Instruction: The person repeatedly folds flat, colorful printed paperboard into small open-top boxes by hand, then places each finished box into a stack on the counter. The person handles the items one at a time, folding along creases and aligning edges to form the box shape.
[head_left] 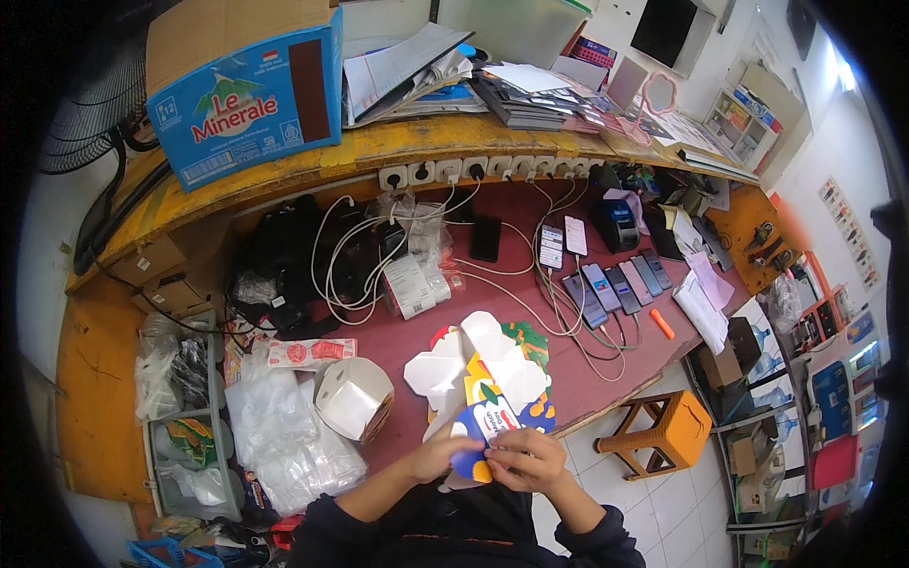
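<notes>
A maroon desk [582, 393] fills the middle. A blue cardboard box [248, 114] sits on the shelf [365, 151] above. An orange stool [677, 431] stands to the right. On the desk's near edge lies a colourful card cut-out [516, 383], beside a white paper carton [352, 393]. The right hand [527, 459] pinches its lower flap; the left hand [438, 456], blurred, touches it, its grip unclear. Phones [598, 286] lie beyond, right.

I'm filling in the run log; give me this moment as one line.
left hand: touching colourful carton; right hand: holding same carton; carton flaps: spread; carton's left: white box
</notes>
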Available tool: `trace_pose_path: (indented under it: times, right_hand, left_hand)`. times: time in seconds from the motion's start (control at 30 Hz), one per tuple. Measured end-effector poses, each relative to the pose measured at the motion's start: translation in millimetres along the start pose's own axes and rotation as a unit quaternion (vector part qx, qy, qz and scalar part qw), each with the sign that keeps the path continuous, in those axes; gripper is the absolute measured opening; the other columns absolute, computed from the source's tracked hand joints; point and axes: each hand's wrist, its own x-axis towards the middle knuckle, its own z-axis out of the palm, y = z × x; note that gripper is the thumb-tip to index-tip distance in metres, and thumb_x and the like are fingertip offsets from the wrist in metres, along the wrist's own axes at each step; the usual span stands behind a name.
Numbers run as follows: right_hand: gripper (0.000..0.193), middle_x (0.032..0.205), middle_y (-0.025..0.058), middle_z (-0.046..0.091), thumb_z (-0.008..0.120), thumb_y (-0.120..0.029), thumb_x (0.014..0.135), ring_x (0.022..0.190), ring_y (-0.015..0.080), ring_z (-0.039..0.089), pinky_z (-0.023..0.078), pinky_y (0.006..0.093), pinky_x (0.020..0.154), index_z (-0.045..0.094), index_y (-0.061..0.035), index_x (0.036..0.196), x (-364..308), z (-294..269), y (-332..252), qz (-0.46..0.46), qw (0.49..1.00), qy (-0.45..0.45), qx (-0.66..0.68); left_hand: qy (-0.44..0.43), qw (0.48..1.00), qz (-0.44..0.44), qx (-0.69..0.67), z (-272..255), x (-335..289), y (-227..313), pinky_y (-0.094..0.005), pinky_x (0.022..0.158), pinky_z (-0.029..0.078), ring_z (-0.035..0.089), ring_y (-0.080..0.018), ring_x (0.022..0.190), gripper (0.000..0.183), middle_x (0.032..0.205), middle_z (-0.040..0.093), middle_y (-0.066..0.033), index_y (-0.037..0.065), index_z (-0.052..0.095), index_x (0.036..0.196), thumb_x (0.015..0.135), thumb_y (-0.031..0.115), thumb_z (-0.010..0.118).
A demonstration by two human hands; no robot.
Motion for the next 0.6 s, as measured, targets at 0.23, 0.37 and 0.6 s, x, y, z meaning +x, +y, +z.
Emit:
trace_pose_path:
  times: [0.23,0.37,0.6]
  right_hand:
    - [0.052,0.119,0.0147,0.059,0.074,-0.017,0.070,0.118,0.0329,0.048,0.037,0.0426,0.098,0.060,-0.0066,0.119,23.4,-30.9,25.1,0.188,0.979,-0.067,0.032]
    - [0.037,0.118,0.0112,0.061,0.068,-0.012,0.078,0.118,0.0295,0.049,0.039,0.0417,0.097,0.063,-0.0035,0.114,14.7,-19.2,20.4,0.178,0.964,-0.105,0.167]
    - [0.009,0.093,0.0040,0.061,0.069,-0.013,0.075,0.109,0.0270,0.055,0.031,0.0505,0.100,0.069,-0.0107,0.084,11.2,-17.1,4.5,0.156,0.982,-0.078,0.071]
  left_hand:
    - [-0.099,0.980,-0.032,0.172,1.3,-17.4,9.1,-0.0298,0.098,0.037,0.051,-0.0178,0.111,0.064,0.121,0.052,-0.0093,-0.001,0.033,0.135,0.076,0.012,0.052]
    - [-0.100,0.980,-0.029,0.167,-12.5,-19.2,15.8,-0.0312,0.096,0.041,0.059,-0.0203,0.101,0.056,0.113,0.060,-0.0131,-0.005,0.046,0.126,0.074,0.013,0.058]
    - [-0.100,0.980,0.159,-0.064,-25.5,-7.0,15.0,-0.0354,0.092,0.045,0.055,-0.0200,0.109,0.047,0.116,0.056,-0.0086,0.002,0.040,0.130,0.095,0.033,0.048]
